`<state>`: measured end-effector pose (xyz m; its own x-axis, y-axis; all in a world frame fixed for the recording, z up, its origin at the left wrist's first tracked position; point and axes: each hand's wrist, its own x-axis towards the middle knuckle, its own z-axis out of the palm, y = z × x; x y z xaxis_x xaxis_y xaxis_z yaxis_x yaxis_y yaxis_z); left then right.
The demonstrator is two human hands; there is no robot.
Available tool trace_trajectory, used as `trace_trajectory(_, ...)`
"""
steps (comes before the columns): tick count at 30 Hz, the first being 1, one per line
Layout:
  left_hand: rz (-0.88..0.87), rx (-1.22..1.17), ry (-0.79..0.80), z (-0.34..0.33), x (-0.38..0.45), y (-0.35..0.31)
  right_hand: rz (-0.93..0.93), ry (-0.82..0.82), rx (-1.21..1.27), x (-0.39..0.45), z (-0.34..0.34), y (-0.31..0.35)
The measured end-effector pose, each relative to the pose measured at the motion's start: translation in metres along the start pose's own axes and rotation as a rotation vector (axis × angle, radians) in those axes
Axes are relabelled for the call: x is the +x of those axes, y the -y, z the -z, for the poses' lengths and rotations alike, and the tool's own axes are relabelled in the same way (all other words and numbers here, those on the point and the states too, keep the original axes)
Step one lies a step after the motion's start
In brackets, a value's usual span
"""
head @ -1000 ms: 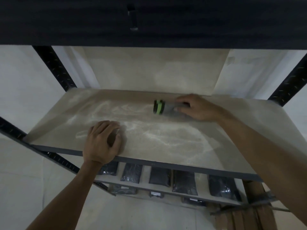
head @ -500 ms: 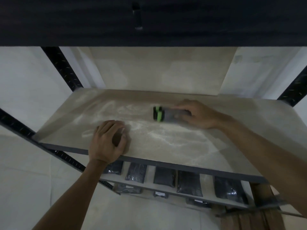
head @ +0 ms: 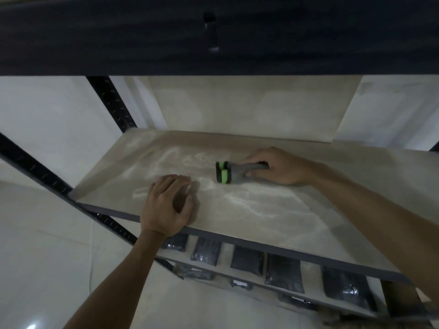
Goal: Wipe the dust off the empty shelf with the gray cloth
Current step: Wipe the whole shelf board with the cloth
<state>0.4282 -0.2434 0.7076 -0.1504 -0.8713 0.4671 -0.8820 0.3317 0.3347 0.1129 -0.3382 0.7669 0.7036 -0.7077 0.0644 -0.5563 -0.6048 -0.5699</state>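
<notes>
A pale dusty shelf board (head: 261, 210) fills the middle, streaked with white dust. My right hand (head: 278, 166) grips the grey handle of a small tool with a green and black head (head: 222, 172); the head rests on the board near its centre. My left hand (head: 167, 204) rests on the front part of the board, palm down with fingers loosely curled, holding nothing. No grey cloth shows in this view.
Black perforated uprights (head: 111, 103) frame the rack at left. A dark upper shelf (head: 213, 32) hangs overhead. Several dark packets (head: 247, 260) lie on the lower shelf. The pale tiled floor (head: 47, 257) spreads at left.
The right hand has drawn the green-headed tool slightly towards me and leftward over the dust. The left hand stays on the board's front edge. The view has shifted a little.
</notes>
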Motion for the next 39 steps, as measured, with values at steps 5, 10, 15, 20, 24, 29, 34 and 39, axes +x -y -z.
trace_trajectory(5, 0.005, -0.01, 0.0, -0.001, 0.001, 0.001, -0.091, -0.268, -0.045, 0.031, 0.026, -0.015)
trace_trajectory(10, 0.004, -0.006, -0.007, -0.002, 0.001, 0.002, -0.172, -0.247, -0.163, 0.041, 0.007, -0.028)
trace_trajectory(15, -0.001, -0.012, -0.026, -0.002, 0.0, 0.002, -0.025, -0.038, 0.009, 0.005, -0.012, 0.001)
trace_trajectory(20, 0.015, -0.001, -0.014, -0.002, 0.0, 0.003, -0.053, -0.128, -0.007, -0.003, 0.015, -0.007)
trace_trajectory(24, 0.019, 0.015, -0.023, -0.002, -0.001, 0.003, -0.265, -0.225, -0.212, -0.001, 0.028, -0.059)
trace_trajectory(29, 0.013, 0.013, -0.016, -0.003, -0.001, 0.004, -0.034, -0.218, -0.128, -0.023, -0.005, -0.038)
trace_trajectory(34, 0.006, -0.004, -0.026, -0.003, -0.001, 0.005, -0.05, -0.024, -0.032, -0.057, -0.014, 0.002)
trace_trajectory(39, -0.001, -0.019, -0.021, -0.004, -0.002, 0.007, -0.273, -0.353, -0.134, -0.07, 0.034, -0.027)
